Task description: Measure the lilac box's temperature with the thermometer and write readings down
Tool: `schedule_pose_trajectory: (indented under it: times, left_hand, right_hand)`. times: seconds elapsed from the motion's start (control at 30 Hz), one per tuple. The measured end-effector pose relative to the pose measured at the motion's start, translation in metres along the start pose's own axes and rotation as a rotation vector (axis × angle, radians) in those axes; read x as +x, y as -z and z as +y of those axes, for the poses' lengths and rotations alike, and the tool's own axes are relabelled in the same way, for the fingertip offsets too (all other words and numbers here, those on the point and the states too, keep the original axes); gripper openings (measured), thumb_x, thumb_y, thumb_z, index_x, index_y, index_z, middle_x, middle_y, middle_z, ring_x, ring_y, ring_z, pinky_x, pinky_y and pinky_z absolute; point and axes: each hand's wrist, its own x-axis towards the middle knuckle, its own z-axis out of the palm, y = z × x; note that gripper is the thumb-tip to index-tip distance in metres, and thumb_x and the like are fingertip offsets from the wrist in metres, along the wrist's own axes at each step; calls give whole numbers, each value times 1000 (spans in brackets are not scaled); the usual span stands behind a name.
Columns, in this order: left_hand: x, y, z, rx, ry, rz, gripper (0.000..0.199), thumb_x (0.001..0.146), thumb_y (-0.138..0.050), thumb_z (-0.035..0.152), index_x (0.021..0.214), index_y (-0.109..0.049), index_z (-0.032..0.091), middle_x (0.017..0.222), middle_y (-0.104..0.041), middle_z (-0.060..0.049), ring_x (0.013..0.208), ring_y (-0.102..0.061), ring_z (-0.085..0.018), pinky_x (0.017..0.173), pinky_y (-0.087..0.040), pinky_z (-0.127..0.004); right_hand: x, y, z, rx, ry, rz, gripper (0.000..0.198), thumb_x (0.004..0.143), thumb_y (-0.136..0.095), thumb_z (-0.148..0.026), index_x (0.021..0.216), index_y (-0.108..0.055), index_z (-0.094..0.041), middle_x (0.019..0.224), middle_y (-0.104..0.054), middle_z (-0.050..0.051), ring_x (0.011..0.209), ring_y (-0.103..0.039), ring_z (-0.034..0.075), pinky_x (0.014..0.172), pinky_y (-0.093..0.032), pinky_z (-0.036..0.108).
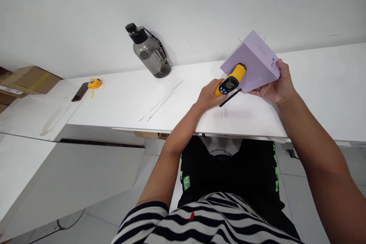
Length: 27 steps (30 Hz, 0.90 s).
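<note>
My left hand [209, 95] is closed around a yellow and black infrared thermometer [232, 78]. Its small screen and blue buttons face up, and its front end points at a light purple box [259, 59]. Whether the two touch I cannot tell. My right hand [281, 84] grips the box at its lower right corner, holding it tilted over the table, with dark handwriting on its upper right face. A thin black stick [230, 98], perhaps a pen, lies below the thermometer, partly hidden, beside faint writing on the tabletop.
A grey water bottle [151, 55] with a black cap stands near the wall. On the left of the white table [128, 99] are a yellow tape measure [94, 83], a dark flat object [80, 92] and cardboard boxes [31, 80]. A gap opens beyond the front edge.
</note>
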Motion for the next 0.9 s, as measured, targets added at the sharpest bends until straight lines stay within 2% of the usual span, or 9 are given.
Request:
schedule_pose_trajectory:
  times: [0.27,0.9]
  left_hand:
    - [0,-1,-1,25,-23,2,43,84,-69,24,127,-63,25,109,-72,-4,95,-68,-21,80,-54,-33]
    - [0,-2,-3,55,-5,-5,46,82,-69,22,128,-62,23,115,-72,-6,100,-69,-21,84,-55,-33]
  right_hand:
    - [2,4,2,0,4,11,63,70,-69,-77,118,-67,-37,140,-65,3,139,-52,42,110,-46,72]
    - [0,1,2,-2,14,3,62,75,-65,-77,123,-64,-37,142,-64,4,139,-53,40,109,-48,69]
